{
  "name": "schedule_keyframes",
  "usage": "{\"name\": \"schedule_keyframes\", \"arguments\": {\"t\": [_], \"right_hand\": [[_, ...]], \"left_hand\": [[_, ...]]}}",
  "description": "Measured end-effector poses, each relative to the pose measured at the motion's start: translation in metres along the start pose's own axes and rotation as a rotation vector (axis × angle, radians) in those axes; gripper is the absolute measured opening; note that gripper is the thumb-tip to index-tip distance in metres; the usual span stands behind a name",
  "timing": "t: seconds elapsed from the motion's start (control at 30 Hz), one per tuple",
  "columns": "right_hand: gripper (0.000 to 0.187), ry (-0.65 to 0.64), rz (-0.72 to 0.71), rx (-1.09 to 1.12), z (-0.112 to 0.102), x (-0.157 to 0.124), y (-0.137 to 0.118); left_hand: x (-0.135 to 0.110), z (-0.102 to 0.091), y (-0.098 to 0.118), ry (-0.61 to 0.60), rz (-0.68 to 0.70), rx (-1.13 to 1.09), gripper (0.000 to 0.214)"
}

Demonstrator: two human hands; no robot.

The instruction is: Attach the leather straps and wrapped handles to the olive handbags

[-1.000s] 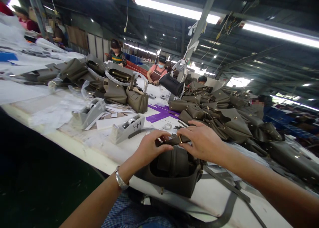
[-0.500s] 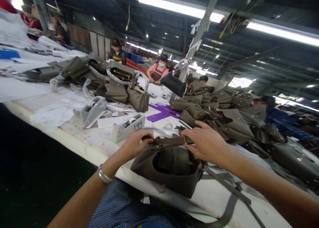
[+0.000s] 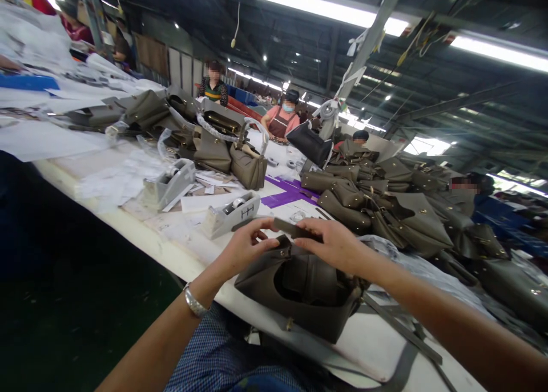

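Observation:
An olive-brown handbag (image 3: 295,318) stands with its mouth open at the table edge in front of me. Above its far rim, a short flat strap (image 3: 287,227) of the same colour runs between my hands. My right hand (image 3: 336,245) pinches that strap, its fingers covering the right end. At the strap's left end, my left hand (image 3: 248,245) has fingertips and thumb closing on it, the thumb by a strap tab (image 3: 283,247) with a small metal stud. A buckle is hidden from view. Long loose straps (image 3: 402,329) lie right of the bag.
Two tape dispensers (image 3: 231,212) stand beyond my left hand. Finished-looking handbags (image 3: 248,166) and a large pile of bags (image 3: 411,221) cover the table behind. Purple strips (image 3: 289,192) lie between. A black bag (image 3: 310,142) hangs from a post. Co-workers (image 3: 280,121) sit farther back.
The strap's left end has come up, apart from the tab below it. My right hand has shifted closer to my left, and the buckle by its fingers no longer shows. The view has shifted slightly.

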State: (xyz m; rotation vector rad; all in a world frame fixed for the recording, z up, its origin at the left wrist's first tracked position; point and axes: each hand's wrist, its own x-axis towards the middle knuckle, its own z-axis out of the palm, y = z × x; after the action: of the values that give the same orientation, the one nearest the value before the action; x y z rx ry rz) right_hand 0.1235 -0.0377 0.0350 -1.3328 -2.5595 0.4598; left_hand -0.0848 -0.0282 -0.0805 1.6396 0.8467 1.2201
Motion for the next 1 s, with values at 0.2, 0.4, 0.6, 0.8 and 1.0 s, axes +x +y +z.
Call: {"name": "schedule_keyframes", "arguments": {"t": [0.2,0.4,0.6,0.8,1.0], "right_hand": [[0.031,0.108,0.169,0.604,-0.005,-0.002,0.017],[0.035,0.202,0.147,0.797,-0.004,-0.012,0.016],[0.029,0.105,0.111,0.458,-0.008,-0.024,-0.002],[0.025,0.201,0.131,0.453,-0.013,-0.033,-0.004],[0.035,0.279,0.137,0.561,-0.015,-0.036,0.001]], "left_hand": [[0.001,0.011,-0.015,-0.281,0.007,-0.022,0.039],[0.008,0.015,-0.005,-0.247,0.121,0.122,0.030],[0.013,0.036,0.000,-0.102,0.146,0.125,0.023],[0.010,0.039,-0.003,-0.218,0.059,0.123,0.033],[0.007,0.035,0.001,-0.260,0.093,0.245,0.033]]}}
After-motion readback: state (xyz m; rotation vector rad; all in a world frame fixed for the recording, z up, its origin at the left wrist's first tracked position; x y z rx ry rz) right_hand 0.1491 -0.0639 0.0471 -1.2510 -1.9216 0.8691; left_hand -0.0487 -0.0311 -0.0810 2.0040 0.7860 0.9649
